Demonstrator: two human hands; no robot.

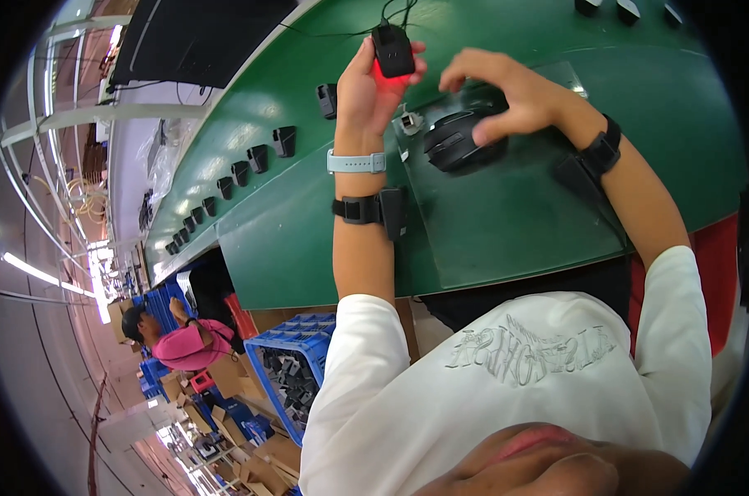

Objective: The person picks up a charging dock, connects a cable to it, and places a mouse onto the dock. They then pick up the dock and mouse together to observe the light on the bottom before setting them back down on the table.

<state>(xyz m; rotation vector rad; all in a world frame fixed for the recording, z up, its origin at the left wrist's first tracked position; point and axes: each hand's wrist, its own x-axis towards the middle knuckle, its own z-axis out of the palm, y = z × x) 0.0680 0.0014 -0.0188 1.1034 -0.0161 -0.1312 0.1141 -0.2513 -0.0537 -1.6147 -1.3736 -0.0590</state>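
My left hand [373, 95] is closed around a small black box-shaped device [392, 51]. Thin black cables run up from the device's top end, and red light glows on the palm and fingers beneath it. To the right, my right hand [515, 95] is above a black rounded object [457, 140], blurred, whose kind I cannot make out. Its fingers are curved and spread apart, with the thumb over the object's right side; I cannot tell whether it touches. A small whitish metal piece [410, 122] lies between the two hands on the table.
Along the far left edge of the green table [308, 240], several black devices [259, 157] stand in a row. More sit at the top right [628, 11]. Below the table is a blue crate [296, 331] of dark parts. Another person [191, 343] in pink is beyond, near cardboard boxes.
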